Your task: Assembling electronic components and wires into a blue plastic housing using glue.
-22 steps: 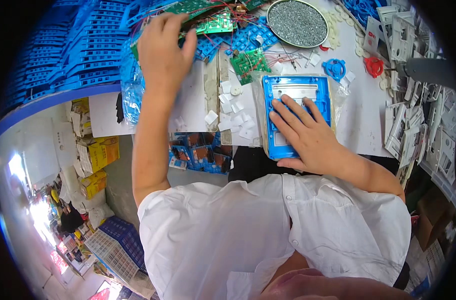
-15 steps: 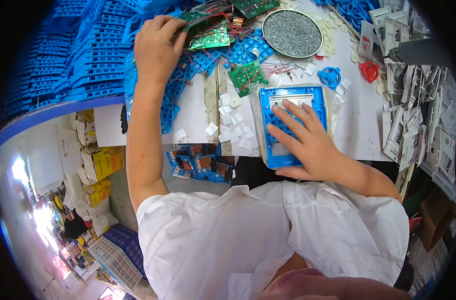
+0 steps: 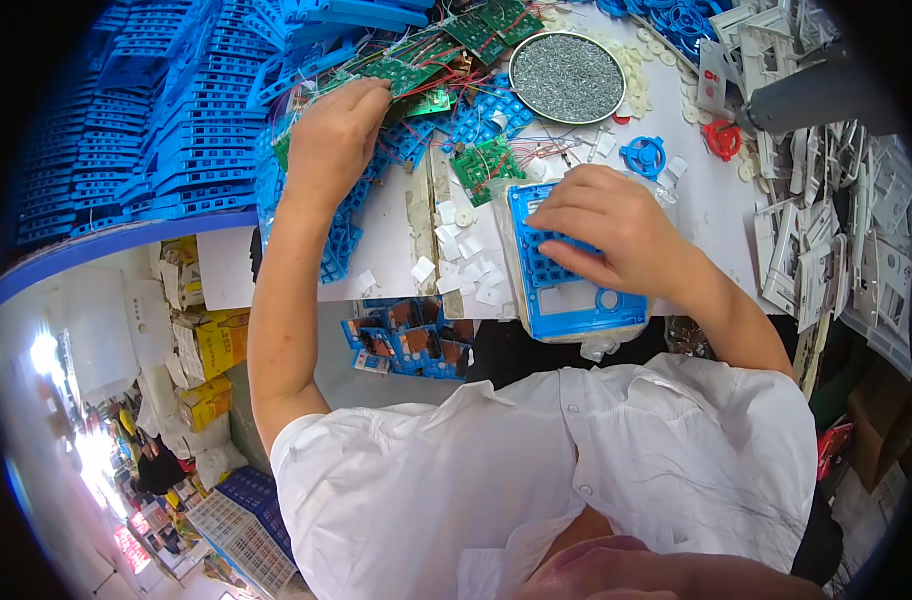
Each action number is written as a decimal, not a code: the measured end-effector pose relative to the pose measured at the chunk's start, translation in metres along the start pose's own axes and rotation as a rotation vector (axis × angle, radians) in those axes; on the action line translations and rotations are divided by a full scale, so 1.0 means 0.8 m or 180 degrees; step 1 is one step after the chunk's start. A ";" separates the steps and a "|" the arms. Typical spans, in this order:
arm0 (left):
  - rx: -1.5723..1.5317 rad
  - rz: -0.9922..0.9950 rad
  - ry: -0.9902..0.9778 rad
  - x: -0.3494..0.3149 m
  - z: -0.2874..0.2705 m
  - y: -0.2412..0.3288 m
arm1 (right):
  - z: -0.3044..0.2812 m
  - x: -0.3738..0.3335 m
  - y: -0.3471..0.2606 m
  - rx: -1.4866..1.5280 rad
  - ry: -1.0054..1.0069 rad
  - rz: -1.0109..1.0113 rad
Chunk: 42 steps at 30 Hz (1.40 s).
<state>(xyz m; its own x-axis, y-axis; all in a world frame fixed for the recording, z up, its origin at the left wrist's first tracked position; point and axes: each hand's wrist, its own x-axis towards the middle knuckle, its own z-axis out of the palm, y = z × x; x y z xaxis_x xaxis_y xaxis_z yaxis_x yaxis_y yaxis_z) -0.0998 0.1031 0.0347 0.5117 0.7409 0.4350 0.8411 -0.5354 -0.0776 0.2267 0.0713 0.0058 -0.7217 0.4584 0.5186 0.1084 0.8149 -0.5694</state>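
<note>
My left hand reaches far across the white table and pinches a green circuit board lying in a pile of boards with red wires. My right hand rests flat, fingers spread, on a blue plastic panel with a grid of square holes, near the table's front edge. Another green circuit board lies just beyond that panel. Small white square pads are scattered between the two hands.
A round metal dish of grey screws sits at the back. Stacks of blue plastic frames fill the left. White plastic housings pile up on the right. A blue wheel and a red part lie nearby.
My left hand has shifted a little right onto the pile of circuit boards and closed on one. My right hand stays on the blue panel, fingers moved toward its upper part.
</note>
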 end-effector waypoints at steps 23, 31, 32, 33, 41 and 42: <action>0.0026 0.0465 -0.1502 0.084 0.022 -0.054 | 0.002 -0.014 0.007 -0.0026 -0.0098 -0.0102; 0.0199 0.0186 -0.2441 0.123 0.025 -0.048 | -0.007 -0.010 0.005 0.0033 -0.0127 -0.0134; 0.0155 0.0087 -0.2401 0.126 0.022 -0.050 | -0.007 -0.011 0.005 0.0038 -0.0143 -0.0118; 0.0297 0.0303 -0.2150 0.129 0.020 -0.058 | -0.007 -0.013 0.005 0.0039 -0.0160 -0.0100; -0.0892 -0.0869 -0.1150 0.095 -0.043 -0.049 | -0.006 -0.013 -0.001 0.0147 -0.0274 -0.0049; -0.1447 -0.0683 -0.0528 0.084 -0.035 -0.048 | -0.007 -0.013 0.003 0.0118 -0.0255 -0.0041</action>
<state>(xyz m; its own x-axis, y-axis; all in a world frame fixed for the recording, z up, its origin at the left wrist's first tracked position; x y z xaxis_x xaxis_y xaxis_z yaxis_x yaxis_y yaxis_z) -0.1026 0.1621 0.0922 0.3884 0.8876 0.2478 0.7878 -0.4593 0.4104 0.2384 0.0703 0.0030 -0.7755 0.4168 0.4742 0.0745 0.8062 -0.5869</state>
